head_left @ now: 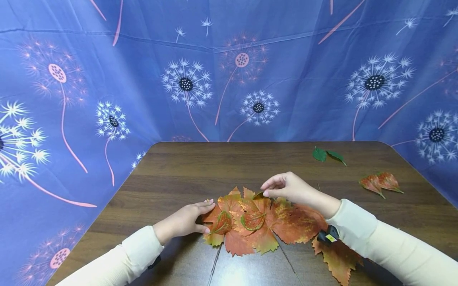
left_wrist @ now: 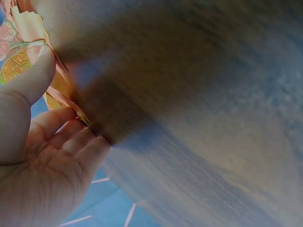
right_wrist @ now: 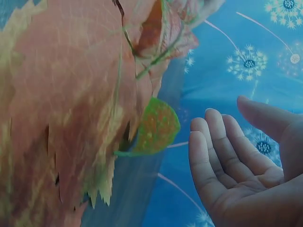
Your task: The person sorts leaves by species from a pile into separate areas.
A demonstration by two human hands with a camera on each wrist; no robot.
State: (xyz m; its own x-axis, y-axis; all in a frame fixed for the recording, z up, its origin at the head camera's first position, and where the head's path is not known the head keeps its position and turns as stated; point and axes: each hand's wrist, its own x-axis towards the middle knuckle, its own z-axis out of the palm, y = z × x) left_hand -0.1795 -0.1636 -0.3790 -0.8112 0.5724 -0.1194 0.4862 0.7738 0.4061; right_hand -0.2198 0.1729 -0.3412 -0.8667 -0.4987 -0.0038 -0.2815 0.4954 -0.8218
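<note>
A cluster of large orange and yellow leaves (head_left: 297, 224) lies overlapping on the table, with smaller red leaves edged in green, one at left (head_left: 222, 223) and one in the middle (head_left: 252, 221), on top. My left hand (head_left: 189, 219) rests at the cluster's left end; its thumb touches a leaf and its relaxed fingers lie along the far edge. Over the back of the cluster hovers my right hand (head_left: 288, 188), thumb and fingers apart. Just beyond its fingertips, a small green-edged leaf (right_wrist: 157, 126) sticks out from the larger ones, with nothing between finger and thumb.
Two green leaves (head_left: 319, 154) lie on the wooden table (head_left: 200, 167) at the back right, and two reddish leaves (head_left: 372, 184) nearer the right edge. Another orange leaf (head_left: 340, 260) sits partly under the right forearm. A blue dandelion-print cloth (head_left: 300, 79) hangs around the table.
</note>
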